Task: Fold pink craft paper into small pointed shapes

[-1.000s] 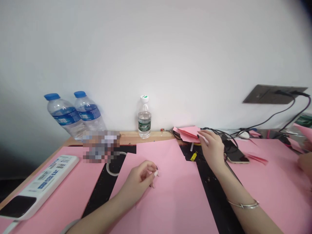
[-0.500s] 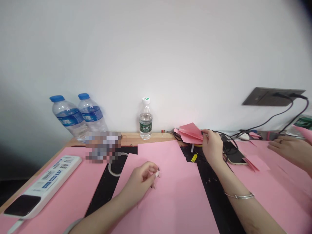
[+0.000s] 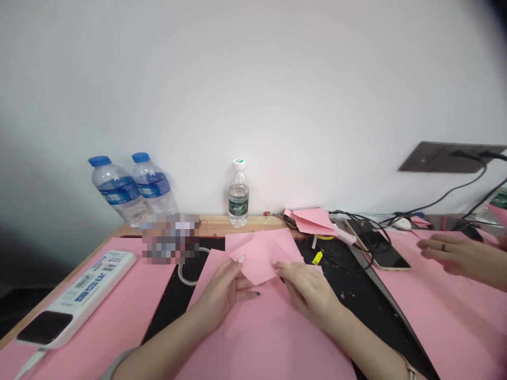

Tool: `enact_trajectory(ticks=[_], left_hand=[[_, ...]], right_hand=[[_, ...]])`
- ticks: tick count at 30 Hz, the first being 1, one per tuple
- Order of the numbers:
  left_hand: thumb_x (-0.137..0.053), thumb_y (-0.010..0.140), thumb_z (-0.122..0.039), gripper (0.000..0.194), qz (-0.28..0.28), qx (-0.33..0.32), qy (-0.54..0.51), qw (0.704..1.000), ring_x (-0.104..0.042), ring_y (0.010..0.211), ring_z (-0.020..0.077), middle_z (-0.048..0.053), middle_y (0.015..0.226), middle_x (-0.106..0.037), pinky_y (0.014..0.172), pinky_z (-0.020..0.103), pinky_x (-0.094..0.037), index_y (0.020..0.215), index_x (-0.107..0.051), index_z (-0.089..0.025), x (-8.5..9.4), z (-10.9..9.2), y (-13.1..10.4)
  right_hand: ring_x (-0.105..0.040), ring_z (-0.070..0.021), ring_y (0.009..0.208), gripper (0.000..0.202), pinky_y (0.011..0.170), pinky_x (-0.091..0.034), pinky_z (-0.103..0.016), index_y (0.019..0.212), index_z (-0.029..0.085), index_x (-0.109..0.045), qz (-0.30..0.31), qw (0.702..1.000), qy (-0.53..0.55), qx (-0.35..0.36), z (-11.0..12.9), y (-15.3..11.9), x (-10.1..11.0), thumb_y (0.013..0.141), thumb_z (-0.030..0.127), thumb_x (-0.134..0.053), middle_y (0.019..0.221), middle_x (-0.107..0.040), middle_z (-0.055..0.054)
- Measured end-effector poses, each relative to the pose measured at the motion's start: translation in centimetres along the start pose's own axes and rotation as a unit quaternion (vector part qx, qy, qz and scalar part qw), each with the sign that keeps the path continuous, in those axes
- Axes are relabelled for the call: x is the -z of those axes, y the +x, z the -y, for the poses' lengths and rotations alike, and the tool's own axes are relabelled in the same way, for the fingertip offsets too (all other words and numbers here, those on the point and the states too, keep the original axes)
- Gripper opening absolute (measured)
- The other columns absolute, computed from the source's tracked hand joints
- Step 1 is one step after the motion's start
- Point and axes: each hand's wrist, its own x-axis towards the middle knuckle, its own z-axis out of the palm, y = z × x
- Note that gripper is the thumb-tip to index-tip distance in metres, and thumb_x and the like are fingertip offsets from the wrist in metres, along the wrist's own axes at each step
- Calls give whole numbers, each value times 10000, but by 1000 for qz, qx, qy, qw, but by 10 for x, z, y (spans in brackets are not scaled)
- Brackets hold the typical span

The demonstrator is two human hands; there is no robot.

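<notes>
A small square of pink paper (image 3: 258, 270) is held up between my two hands, one corner pointing toward me. My left hand (image 3: 222, 289) pinches its left corner with the thumb on top. Its right corner is gripped by my right hand (image 3: 311, 289), thumb on top as well. Below the square lie large sheets of pink paper (image 3: 273, 332). A small pile of folded pink paper (image 3: 315, 220) rests at the back, beyond my right hand.
A water bottle (image 3: 238, 198) stands by the wall; two larger bottles (image 3: 119, 190) lean at left. A white power bank (image 3: 79, 301) lies on pink paper. Cables and a phone (image 3: 382, 248) are at right, near another person's hand (image 3: 459, 258).
My right hand has come from the folded pile at the back to the middle, bringing a pink square. My left hand has taken its other corner. The other person's pink folded piece near the phone is gone.
</notes>
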Motion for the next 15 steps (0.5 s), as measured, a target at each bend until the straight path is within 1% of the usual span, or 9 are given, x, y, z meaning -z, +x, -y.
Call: enact_trajectory(ticks=[2, 4, 5, 6, 8, 10, 12, 13, 15], left_hand=[[-563, 825, -407, 325, -30, -12, 2, 999, -667, 833, 244, 88, 939, -695, 726, 379, -514, 1052, -566, -174, 1, 0, 2], [-582, 822, -369, 260, -42, -29, 15, 999, -669, 813, 231, 76, 917, -702, 732, 369, -512, 987, -589, -169, 3, 0, 3], [-589, 820, -362, 241, -43, -34, 26, 998, -670, 802, 226, 73, 900, -705, 733, 364, -510, 952, -599, -161, 5, 1, 3], [-589, 820, -362, 234, -40, -37, 39, 998, -670, 793, 222, 72, 885, -706, 736, 362, -509, 927, -606, -155, 6, 2, 3], [-584, 823, -370, 234, -27, -39, 67, 997, -669, 771, 217, 71, 860, -705, 734, 359, -508, 881, -617, -145, 6, 4, 2], [-582, 822, -371, 235, -10, -42, 91, 995, -667, 743, 212, 66, 834, -702, 719, 357, -511, 845, -624, -141, 6, 6, 1], [-579, 822, -371, 236, 2, -44, 104, 994, -663, 727, 207, 60, 817, -697, 710, 355, -513, 825, -624, -140, 4, 7, 0], [-577, 822, -372, 236, 4, -43, 108, 993, -661, 722, 204, 57, 810, -694, 708, 353, -514, 824, -622, -140, 4, 7, 0], [-572, 824, -369, 231, 7, -42, 109, 993, -658, 730, 201, 54, 817, -687, 710, 352, -515, 841, -610, -141, 3, 5, -1]], right_hand=[[-625, -222, 995, 393, 836, -503, -365, 1164, 234, -545, 15, 997, 64, -30, 6, 1, -2, 812, 70, -481, 1148, -644, -82], [-622, -222, 1002, 345, 849, -503, -363, 1118, 237, -562, 1, 988, 116, -101, 8, 3, -3, 809, 99, -498, 1119, -655, -80], [-632, -215, 979, 329, 843, -508, -358, 1111, 239, -557, -21, 978, 140, -151, 7, 4, -4, 812, 114, -503, 1117, -652, -80], [-642, -207, 947, 320, 825, -516, -351, 1116, 242, -545, -47, 963, 168, -205, 5, 5, -5, 817, 133, -511, 1138, -638, -82], [-658, -185, 872, 340, 782, -531, -336, 1141, 247, -510, -106, 915, 237, -309, 1, 6, -9, 810, 183, -552, 1207, -587, -92], [-663, -179, 838, 369, 759, -536, -323, 1127, 233, -516, -120, 860, 326, -375, -3, 8, -12, 773, 232, -620, 1182, -599, -98], [-665, -182, 790, 315, 731, -536, -311, 1035, 201, -582, -84, 816, 408, -401, -5, 9, -13, 739, 269, -664, 1007, -674, -79], [-664, -174, 707, 258, 671, -538, -295, 964, 188, -615, -57, 800, 437, -408, -5, 10, -14, 732, 288, -670, 873, -694, -56], [-600, -136, 491, 179, 486, -498, -251, 822, 175, -646, -23, 779, 466, -419, -4, 11, -13, 730, 327, -668, 663, -657, -4]])
